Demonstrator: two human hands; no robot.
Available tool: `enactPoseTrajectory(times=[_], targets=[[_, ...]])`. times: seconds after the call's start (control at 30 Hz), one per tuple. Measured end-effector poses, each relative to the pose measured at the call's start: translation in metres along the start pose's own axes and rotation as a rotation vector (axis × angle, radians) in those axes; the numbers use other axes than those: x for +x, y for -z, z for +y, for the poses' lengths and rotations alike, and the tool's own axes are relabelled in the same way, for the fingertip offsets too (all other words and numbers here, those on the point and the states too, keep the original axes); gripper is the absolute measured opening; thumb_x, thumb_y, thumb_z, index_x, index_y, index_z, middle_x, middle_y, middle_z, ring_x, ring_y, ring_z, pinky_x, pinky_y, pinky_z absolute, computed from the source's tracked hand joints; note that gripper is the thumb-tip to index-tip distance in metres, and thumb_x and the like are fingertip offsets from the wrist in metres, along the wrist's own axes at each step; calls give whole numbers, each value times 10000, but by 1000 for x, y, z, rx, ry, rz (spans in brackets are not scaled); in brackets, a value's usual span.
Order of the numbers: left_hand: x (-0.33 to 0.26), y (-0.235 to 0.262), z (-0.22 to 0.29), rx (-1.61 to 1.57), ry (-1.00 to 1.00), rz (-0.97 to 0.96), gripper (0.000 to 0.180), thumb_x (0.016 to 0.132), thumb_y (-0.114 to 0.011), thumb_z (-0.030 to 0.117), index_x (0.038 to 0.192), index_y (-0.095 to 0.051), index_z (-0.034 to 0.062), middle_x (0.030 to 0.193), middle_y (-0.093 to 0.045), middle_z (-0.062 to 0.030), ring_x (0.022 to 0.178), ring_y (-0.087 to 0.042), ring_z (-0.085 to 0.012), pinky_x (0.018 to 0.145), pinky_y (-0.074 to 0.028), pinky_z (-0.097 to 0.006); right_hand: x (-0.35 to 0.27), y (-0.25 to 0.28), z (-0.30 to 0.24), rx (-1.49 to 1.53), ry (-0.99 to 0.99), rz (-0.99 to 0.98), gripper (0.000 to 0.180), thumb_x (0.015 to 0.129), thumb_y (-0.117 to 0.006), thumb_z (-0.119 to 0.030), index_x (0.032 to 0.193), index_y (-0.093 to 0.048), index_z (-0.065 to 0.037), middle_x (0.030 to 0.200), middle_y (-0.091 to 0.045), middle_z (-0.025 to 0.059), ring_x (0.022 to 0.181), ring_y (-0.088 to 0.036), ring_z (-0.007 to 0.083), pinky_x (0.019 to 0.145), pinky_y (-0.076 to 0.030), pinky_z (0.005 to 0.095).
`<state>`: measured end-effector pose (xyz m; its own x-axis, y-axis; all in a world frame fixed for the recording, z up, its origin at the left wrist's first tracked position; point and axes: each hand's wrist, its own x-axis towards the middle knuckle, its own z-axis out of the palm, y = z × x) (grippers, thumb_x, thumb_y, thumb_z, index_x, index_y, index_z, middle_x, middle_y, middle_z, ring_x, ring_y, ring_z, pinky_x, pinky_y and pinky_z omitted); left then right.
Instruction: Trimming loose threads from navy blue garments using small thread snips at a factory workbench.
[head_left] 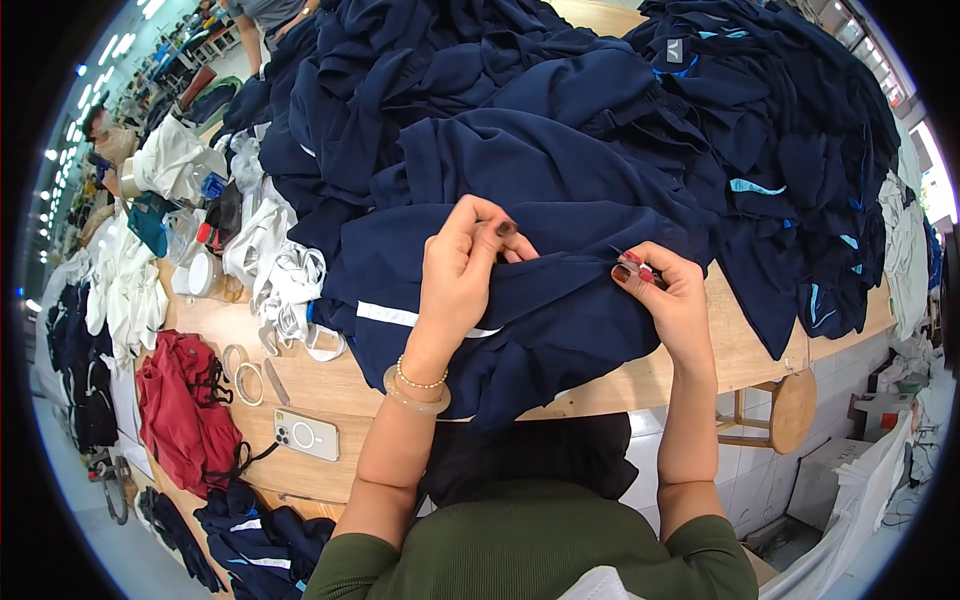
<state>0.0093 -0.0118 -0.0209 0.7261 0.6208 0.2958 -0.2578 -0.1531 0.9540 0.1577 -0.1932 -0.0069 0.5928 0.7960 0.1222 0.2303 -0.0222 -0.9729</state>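
A navy garment (pixel 590 310) with a white stripe (pixel 388 314) lies in front of me over the table's near edge. My left hand (pixel 462 262) is closed at a fold of it, thumb and index finger together, the other fingers against the cloth. At the fold's right end, my right hand (pixel 665 295) is closed in a pinch. A small dark tip shows by its fingertips, too small to name; what it grips is mostly hidden by the fingers.
A large heap of navy garments (pixel 560 85) covers the far side. At left are white straps (pixel 290 285), a round white jar (pixel 204 273), a tape roll (pixel 249 384), a phone (pixel 307 435) and a red bag (pixel 184 410). A wooden stool (pixel 793 411) stands right. Another person (pixel 270 15) is at far left.
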Motion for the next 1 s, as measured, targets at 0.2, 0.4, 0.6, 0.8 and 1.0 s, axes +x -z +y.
enactPoseTrajectory(times=[0.2, 0.4, 0.6, 0.8, 1.0], targets=[[-5, 4, 10, 396, 3, -314, 223, 804, -717, 31, 1014, -644, 7, 951, -692, -74, 851, -634, -127, 776, -468, -243, 4, -1, 1, 106, -52, 13, 41, 848, -678, -23, 846, -652, 8, 763, -614, -35, 716, -521, 19, 677, -411, 164], [-10, -23, 3, -511, 122, -219, 148, 875, -640, -11, 1021, -626, -11, 1126, -649, -110, 1035, -596, -149, 927, -468, -259, 12, -21, 4, 161, -74, -6, 56, 880, -647, -16, 904, -596, -14, 786, -579, -45, 749, -504, 8, 724, -406, 164], [-12, -25, -1, -591, 140, -158, 150, 941, -593, 45, 1073, -624, -20, 1037, -681, -102, 987, -624, -140, 935, -471, -251, 6, -12, -10, 346, 56, 107, 177, 898, -677, -107, 1013, -553, -55, 838, -523, -42, 765, -469, 28, 726, -375, 148], [-12, -26, 4, -586, 192, -146, 161, 961, -565, 106, 1051, -611, -18, 1010, -656, -117, 980, -600, -166, 959, -434, -276, 10, -4, -8, 41, 253, 151, 174, 835, -736, -100, 935, -625, -11, 820, -575, -14, 731, -497, 59, 649, -392, 194], [-13, -27, 3, -530, 181, -135, 169, 971, -551, 110, 1054, -610, -25, 999, -663, -118, 978, -602, -162, 949, -438, -266, 12, -8, -12, -95, 315, 182, 145, 766, -760, -69, 833, -647, -6, 762, -574, 22, 695, -499, 102, 614, -379, 224]])
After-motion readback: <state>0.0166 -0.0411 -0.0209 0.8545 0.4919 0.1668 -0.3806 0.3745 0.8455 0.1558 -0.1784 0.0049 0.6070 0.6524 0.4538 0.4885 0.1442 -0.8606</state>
